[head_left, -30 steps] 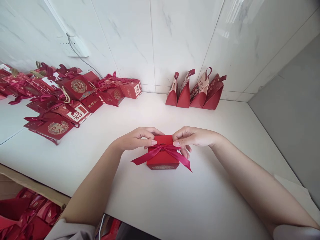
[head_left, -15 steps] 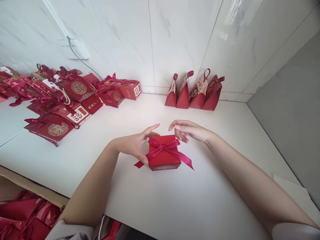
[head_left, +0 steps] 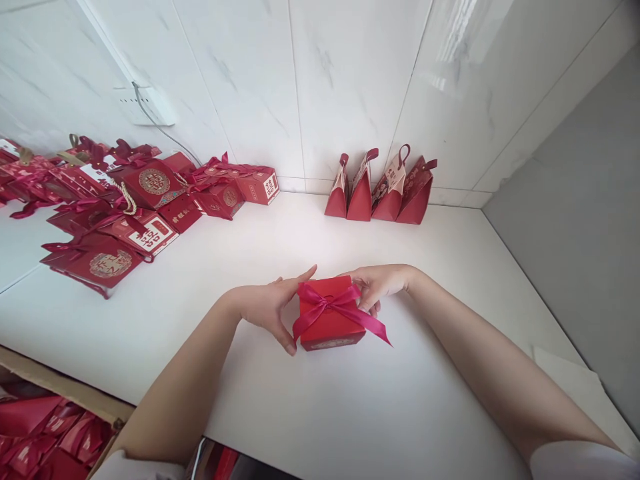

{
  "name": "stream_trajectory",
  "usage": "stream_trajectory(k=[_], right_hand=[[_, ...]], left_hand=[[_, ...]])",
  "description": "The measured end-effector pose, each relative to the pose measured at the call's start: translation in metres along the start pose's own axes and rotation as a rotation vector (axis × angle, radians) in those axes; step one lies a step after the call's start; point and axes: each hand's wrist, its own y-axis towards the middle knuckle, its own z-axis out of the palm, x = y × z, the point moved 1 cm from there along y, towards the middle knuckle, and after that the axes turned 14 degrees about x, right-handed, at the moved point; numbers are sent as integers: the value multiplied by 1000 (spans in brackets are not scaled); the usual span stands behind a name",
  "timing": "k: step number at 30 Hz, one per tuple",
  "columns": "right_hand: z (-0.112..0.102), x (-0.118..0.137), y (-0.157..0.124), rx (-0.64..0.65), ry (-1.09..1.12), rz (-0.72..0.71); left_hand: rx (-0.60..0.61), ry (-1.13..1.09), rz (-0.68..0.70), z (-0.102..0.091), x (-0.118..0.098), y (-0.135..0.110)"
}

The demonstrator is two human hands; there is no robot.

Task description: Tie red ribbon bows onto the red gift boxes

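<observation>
A small red gift box [head_left: 333, 327] tied with a magenta ribbon bow [head_left: 327, 303] sits on the white table in front of me. Its ribbon tails hang out over the left and right sides. At its left side is my left hand [head_left: 270, 307], thumb and forefinger spread wide, the thumb low beside the front corner; some of its fingers are hidden behind the box. My right hand [head_left: 383, 283] bends round the back right corner, its fingers closed against the box and partly hidden by it and the ribbon.
Several red gift boxes [head_left: 115, 260] are piled at the left of the table [head_left: 425, 373]. Several triangular red boxes with loop handles [head_left: 360, 200] stand in a row by the tiled wall. A carton [head_left: 55, 380] of red boxes is below at left. A cable [head_left: 160, 123] hangs from the wall socket.
My right hand has come down from above the box to its back right corner. My left thumb has slid slightly down, off the ribbon tail. The view has shifted a little.
</observation>
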Motion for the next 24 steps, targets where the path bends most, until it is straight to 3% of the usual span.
stream_trajectory(k=[5, 7, 11, 17, 21, 24], right_hand=[[-2, -4, -1, -62, 55, -53], [-7, -8, -3, -208, 105, -101], [-20, -15, -6, -632, 132, -208], [-22, -14, -2, -682, 147, -194], [-22, -15, 4, -793, 117, -215], [-24, -18, 7, -829, 129, -241]], left_hand=[[-94, -88, 20, 0, 5, 11], [-180, -141, 1, -4, 12, 15], [-537, -117, -240, -15, 28, 15], [-496, 66, -199, -7, 37, 27], [-655, -14, -201, -4, 48, 42], [-762, -60, -116, -16, 59, 51]])
